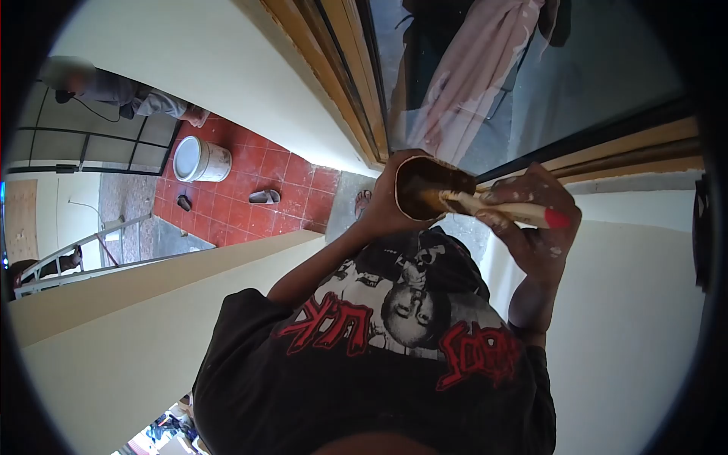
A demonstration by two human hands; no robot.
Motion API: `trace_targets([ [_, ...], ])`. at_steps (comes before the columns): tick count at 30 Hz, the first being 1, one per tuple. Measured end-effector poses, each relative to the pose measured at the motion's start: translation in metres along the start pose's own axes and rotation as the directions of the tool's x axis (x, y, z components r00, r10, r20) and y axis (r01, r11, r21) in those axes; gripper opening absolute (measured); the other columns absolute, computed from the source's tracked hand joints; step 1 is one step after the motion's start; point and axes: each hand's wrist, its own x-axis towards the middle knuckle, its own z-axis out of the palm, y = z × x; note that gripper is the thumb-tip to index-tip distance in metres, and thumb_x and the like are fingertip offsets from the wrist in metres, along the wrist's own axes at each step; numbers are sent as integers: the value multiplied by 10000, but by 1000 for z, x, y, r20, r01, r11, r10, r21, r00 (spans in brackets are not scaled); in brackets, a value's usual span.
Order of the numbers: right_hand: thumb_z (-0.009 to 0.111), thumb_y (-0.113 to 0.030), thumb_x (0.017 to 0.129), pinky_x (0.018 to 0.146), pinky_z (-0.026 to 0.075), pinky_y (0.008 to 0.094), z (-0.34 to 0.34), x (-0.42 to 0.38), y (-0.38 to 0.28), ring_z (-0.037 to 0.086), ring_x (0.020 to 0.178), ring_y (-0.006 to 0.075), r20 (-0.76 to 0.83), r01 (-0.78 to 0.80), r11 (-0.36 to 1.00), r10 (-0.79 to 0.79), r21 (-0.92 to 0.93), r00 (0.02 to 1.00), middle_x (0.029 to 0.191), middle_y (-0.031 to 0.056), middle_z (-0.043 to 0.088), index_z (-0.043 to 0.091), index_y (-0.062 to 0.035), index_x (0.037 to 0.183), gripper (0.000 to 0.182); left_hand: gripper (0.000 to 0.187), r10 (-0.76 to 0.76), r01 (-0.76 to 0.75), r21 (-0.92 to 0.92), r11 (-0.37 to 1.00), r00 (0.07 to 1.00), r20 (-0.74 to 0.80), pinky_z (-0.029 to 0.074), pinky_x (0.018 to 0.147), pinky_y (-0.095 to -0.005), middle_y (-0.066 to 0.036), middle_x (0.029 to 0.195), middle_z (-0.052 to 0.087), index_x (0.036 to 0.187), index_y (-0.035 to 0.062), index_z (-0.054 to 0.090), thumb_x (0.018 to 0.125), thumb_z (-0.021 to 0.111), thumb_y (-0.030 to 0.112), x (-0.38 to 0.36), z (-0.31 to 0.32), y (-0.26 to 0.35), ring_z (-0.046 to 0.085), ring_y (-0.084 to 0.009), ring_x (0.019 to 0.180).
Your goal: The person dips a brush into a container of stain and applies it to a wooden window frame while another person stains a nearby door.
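Observation:
My left hand [388, 191] is wrapped round the side of a cut-open container [434, 168] with brown liquid inside. Its mouth faces up toward me. In my right hand [547, 231] I grip a paintbrush [523, 214] by its pale wooden handle, which ends in a red tip. The bristle end reaches over the container's rim, and pale smears mark the brush and my right fingers. Just beyond both hands is a glass pane [607, 83] in a brown wooden frame [341, 68].
Pink cloth [478, 76] shows at the glass. To the left, a white bucket [203, 161] and slippers [264, 196] sit on red floor tiles [227, 144]. Another person [144, 98] is near a black metal grille. A ladder [98, 243] stands past the low wall [182, 280].

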Motion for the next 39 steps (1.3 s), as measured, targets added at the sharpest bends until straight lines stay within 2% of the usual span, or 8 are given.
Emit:
trace_targets([
  [5, 842, -196, 726, 595, 524, 335, 11, 6, 8, 661, 731, 230, 188, 69, 994, -51, -87, 981, 894, 48, 735, 720, -70, 909, 253, 947, -56, 54, 23, 998, 996, 72, 478, 1000, -360, -126, 1256, 551, 1363, 57, 400, 597, 948, 153, -2, -3, -5, 584, -230, 1185],
  [7, 861, -192, 718, 733, 490, 344, 20, 2, 7, 701, 742, 232, 249, -83, 992, 104, -96, 963, 837, 54, 740, 731, -80, 865, 225, 950, -74, 70, 49, 996, 994, 83, 480, 997, -367, -128, 1251, 562, 1363, 67, 401, 592, 947, 161, -5, -3, -3, 587, -241, 1184],
  [8, 860, -198, 720, 678, 485, 335, 25, 0, 12, 684, 719, 233, 259, -33, 994, 59, -106, 964, 845, 54, 740, 726, -71, 868, 236, 951, -78, 74, 47, 996, 993, 90, 481, 995, -368, -129, 1253, 561, 1362, 67, 401, 590, 947, 170, -7, -2, -5, 590, -249, 1179],
  [12, 849, -177, 724, 643, 484, 333, 38, -3, 17, 670, 720, 219, 157, -57, 996, 67, -67, 985, 847, 55, 739, 735, -71, 914, 245, 953, -58, 52, 62, 997, 994, 97, 487, 981, -372, -131, 1250, 562, 1349, 70, 408, 583, 958, 206, -15, -6, -18, 601, -264, 1162],
  [16, 846, -174, 719, 640, 479, 334, 40, -2, 22, 637, 717, 222, 191, -61, 997, 69, -52, 979, 869, 60, 741, 739, -75, 940, 264, 935, 0, -8, 77, 997, 995, 99, 503, 956, -362, -129, 1230, 567, 1337, 68, 408, 597, 964, 203, -11, -7, -14, 614, -255, 1139],
  [18, 813, -171, 751, 658, 550, 332, 37, -1, 21, 657, 777, 215, 260, -16, 994, 43, -106, 965, 941, 62, 736, 755, -68, 957, 237, 929, 13, -19, 62, 998, 996, 91, 508, 949, -359, -129, 1227, 569, 1336, 67, 407, 603, 964, 198, -10, -3, -16, 618, -254, 1132],
  [20, 807, -186, 760, 653, 550, 333, 37, -3, 24, 653, 778, 211, 264, -17, 991, 53, -135, 963, 942, 59, 736, 760, -77, 956, 229, 929, 31, -36, 59, 998, 996, 86, 518, 939, -359, -132, 1226, 575, 1335, 66, 403, 607, 964, 197, -10, -2, -22, 623, -251, 1132],
  [39, 776, -248, 802, 647, 543, 325, 29, -3, 30, 628, 816, 178, 346, 33, 968, 57, -249, 937, 906, 15, 731, 746, -103, 942, 204, 953, -29, 20, 92, 996, 994, 108, 510, 961, -369, -131, 1233, 582, 1346, 60, 403, 589, 962, 212, -2, 6, -18, 622, -255, 1144],
])
